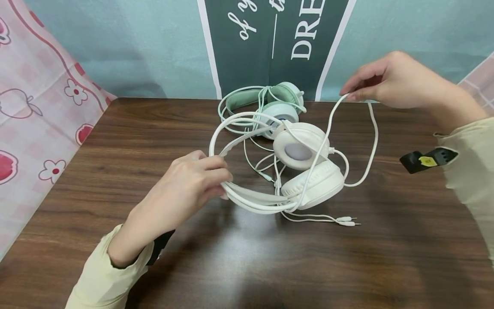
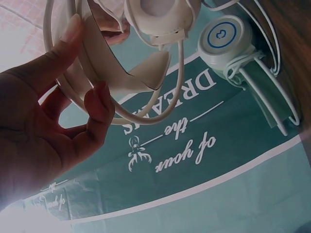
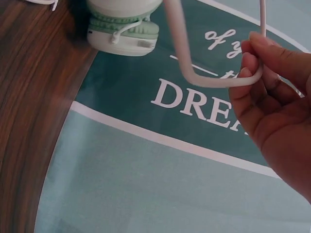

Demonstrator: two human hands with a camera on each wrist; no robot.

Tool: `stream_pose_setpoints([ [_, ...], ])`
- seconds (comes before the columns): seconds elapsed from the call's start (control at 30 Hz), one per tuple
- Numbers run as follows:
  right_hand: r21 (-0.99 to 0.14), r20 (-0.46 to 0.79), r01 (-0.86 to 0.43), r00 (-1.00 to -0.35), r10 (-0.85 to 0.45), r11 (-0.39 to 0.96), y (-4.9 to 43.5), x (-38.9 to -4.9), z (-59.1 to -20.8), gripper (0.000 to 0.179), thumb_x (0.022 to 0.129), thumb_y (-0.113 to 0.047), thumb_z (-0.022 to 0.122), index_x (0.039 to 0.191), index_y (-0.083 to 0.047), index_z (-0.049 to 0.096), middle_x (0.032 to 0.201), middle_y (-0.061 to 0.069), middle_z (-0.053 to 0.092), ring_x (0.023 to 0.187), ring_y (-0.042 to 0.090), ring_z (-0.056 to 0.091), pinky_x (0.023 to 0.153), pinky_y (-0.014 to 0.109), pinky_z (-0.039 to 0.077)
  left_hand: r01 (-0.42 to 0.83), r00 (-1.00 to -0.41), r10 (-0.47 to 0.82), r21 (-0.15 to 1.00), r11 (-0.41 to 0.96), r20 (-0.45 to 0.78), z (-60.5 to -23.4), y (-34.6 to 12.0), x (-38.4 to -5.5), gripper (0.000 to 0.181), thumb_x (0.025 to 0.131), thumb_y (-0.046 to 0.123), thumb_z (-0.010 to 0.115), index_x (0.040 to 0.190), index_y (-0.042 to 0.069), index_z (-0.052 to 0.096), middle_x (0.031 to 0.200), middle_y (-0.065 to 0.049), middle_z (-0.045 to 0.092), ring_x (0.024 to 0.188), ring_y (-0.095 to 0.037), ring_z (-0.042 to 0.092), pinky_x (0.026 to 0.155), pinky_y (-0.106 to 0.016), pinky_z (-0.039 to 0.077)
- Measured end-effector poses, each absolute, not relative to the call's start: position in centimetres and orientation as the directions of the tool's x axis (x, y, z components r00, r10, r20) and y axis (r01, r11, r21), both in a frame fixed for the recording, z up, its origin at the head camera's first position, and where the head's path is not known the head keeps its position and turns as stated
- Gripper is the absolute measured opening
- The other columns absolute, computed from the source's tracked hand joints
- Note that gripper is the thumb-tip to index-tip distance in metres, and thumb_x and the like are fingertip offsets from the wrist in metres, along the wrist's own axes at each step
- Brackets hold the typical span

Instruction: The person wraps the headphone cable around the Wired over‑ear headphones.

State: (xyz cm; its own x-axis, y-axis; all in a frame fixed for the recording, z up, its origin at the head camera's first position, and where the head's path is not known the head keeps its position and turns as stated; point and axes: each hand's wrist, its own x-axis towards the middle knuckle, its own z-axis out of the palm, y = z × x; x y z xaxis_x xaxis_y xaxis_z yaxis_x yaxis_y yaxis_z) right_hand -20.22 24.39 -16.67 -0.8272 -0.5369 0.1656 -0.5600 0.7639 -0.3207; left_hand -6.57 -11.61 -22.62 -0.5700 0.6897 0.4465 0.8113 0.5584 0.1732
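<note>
White over-ear headphones (image 1: pixel 314 189) are held tilted above the table, the ear cups pointing right. My left hand (image 1: pixel 197 180) grips their headband (image 1: pixel 254 208) at its top; in the left wrist view the thumb and curled fingers close round the band. My right hand (image 1: pixel 401 81), raised at the right, pinches the white cable (image 1: pixel 372 159) between thumb and fingertips. From there the cable loops down to an ear cup, and one stretch crosses in front of the cups. The right wrist view shows the cable (image 3: pixel 223 82) bent through the right fingers.
Behind lie mint green and white headphones (image 1: pixel 283 111) with their cord wound round them, against the backdrop cloth (image 1: pixel 154 51). Thin white cords with plugs (image 1: pixel 347 221) rest on the wooden table (image 1: pixel 96 184). A pink patterned cloth (image 1: pixel 50 107) borders the left edge.
</note>
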Motion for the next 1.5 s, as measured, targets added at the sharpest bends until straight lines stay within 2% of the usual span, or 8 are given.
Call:
stream_pose_setpoints([
  [0.13,-0.313,0.165,-0.487,-0.874,-0.458,0.816,24.4,-20.5,-17.1,0.012,0.078,-0.018,0.072,0.088,-0.011,0.074,0.069,-0.022,0.062,0.06,0.0,0.048,0.055,0.017,0.033,0.817,-0.565,0.688,0.191,0.545,0.454,-22.8,-11.6,-6.7,0.022,0.063,0.016,0.077,0.081,0.013,0.066,0.082,0.006,0.058,0.062,-0.018,0.044,0.056,-0.028,0.036],
  [0.27,-0.304,0.169,-0.431,-0.902,-0.397,0.85,24.2,-20.7,-17.6,0.017,0.078,-0.023,0.073,0.088,-0.009,0.074,0.062,-0.019,0.061,0.056,-0.001,0.049,0.054,0.017,0.034,0.824,-0.557,0.691,0.205,0.529,0.46,-23.0,-11.4,-6.8,0.022,0.063,0.016,0.077,0.082,0.013,0.066,0.082,0.007,0.058,0.063,-0.017,0.044,0.057,-0.027,0.036],
  [0.53,-0.378,0.138,-0.427,-0.903,-0.406,0.822,23.2,-21.3,-18.5,0.017,0.08,-0.016,0.07,0.092,-0.004,0.073,0.065,-0.004,0.066,0.053,0.0,0.057,0.054,0.013,0.038,0.838,-0.539,0.701,0.211,0.504,0.466,-23.6,-10.5,-7.2,0.021,0.063,0.019,0.077,0.08,0.013,0.065,0.081,0.007,0.059,0.062,-0.017,0.044,0.057,-0.026,0.036],
  [0.87,-0.362,0.154,-0.462,-0.886,-0.437,0.81,21.9,-21.5,-18.8,0.019,0.082,-0.022,0.069,0.091,-0.006,0.073,0.067,0.001,0.067,0.055,0.001,0.057,0.053,0.016,0.037,0.853,-0.514,0.73,0.179,0.49,0.451,-23.5,-9.6,-7.3,0.02,0.065,0.018,0.077,0.079,0.013,0.063,0.081,0.007,0.059,0.062,-0.018,0.045,0.057,-0.027,0.036],
  [1.0,-0.495,0.08,-0.439,-0.883,-0.463,0.75,21.3,-21.5,-18.9,0.018,0.084,-0.015,0.066,0.091,0.0,0.07,0.068,0.005,0.066,0.057,0.007,0.061,0.053,0.017,0.044,0.859,-0.501,0.743,0.152,0.488,0.445,-23.4,-9.4,-7.2,0.02,0.065,0.019,0.077,0.077,0.014,0.061,0.081,0.007,0.059,0.062,-0.019,0.044,0.057,-0.027,0.035],
  [1.1,-0.636,-0.017,-0.368,-0.872,-0.49,0.678,21.1,-21.5,-19.0,0.014,0.087,-0.007,0.06,0.092,0.006,0.065,0.07,0.01,0.065,0.059,0.017,0.064,0.057,0.025,0.051,0.865,-0.488,0.753,0.134,0.483,0.441,-23.4,-9.2,-7.2,0.02,0.065,0.02,0.077,0.076,0.014,0.061,0.081,0.007,0.058,0.062,-0.019,0.043,0.057,-0.027,0.035],
  [1.17,-0.675,-0.056,-0.343,-0.858,-0.51,0.653,21.0,-21.5,-19.0,0.012,0.088,-0.004,0.058,0.091,0.006,0.062,0.069,0.013,0.064,0.059,0.021,0.064,0.057,0.03,0.052,0.869,-0.482,0.759,0.128,0.478,0.437,-23.3,-9.2,-7.1,0.021,0.065,0.02,0.077,0.076,0.014,0.061,0.082,0.007,0.058,0.062,-0.019,0.043,0.058,-0.027,0.035],
  [1.5,-0.504,-0.022,-0.469,-0.832,-0.554,0.725,21.6,-21.5,-18.8,0.01,0.085,-0.016,0.065,0.084,-0.006,0.065,0.058,0.009,0.053,0.051,0.019,0.048,0.049,0.024,0.038,0.86,-0.497,0.765,0.118,0.496,0.41,-23.0,-9.6,-6.9,0.02,0.065,0.017,0.077,0.077,0.015,0.062,0.084,0.007,0.059,0.063,-0.018,0.042,0.058,-0.027,0.035],
])
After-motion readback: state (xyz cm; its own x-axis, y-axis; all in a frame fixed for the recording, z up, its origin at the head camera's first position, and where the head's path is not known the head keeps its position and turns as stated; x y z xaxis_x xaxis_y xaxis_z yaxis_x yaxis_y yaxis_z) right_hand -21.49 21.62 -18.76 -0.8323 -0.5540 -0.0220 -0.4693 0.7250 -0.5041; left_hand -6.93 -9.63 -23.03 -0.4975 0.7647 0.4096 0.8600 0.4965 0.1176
